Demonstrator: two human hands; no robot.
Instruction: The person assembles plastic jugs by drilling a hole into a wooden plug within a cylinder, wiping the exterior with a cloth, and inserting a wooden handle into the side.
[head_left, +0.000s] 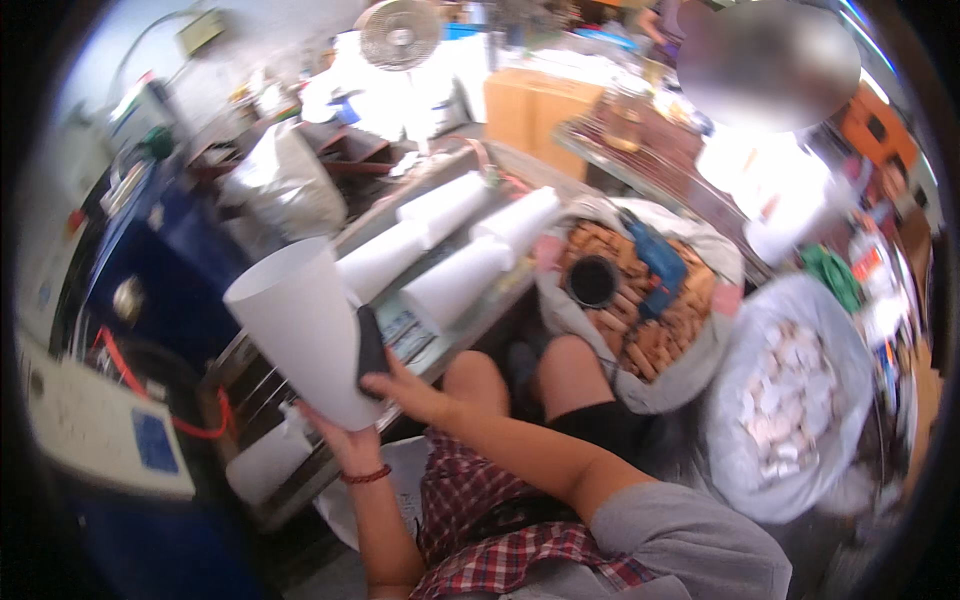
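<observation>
A large white cone-shaped tube (300,325), wide end up, leans to the left in front of me. My left hand (347,440) wraps round its narrow lower end. My right hand (405,385) grips a dark, flat, oblong tool (371,350) and holds it against the tube's right side; its exact kind does not show. Beyond, several similar white tubes (460,280) lie in rows on a low wooden bench (520,285). Another white tube (268,462) lies lower, beside my left forearm.
To the right stands an open sack (640,395) of brown cork-like pieces, with a blue power tool (655,262) and a black cup (592,281) on top. Beside it is a plastic bag (735,430) of white pieces. A blue cabinet (160,270) stands left; a fan (398,35) is behind.
</observation>
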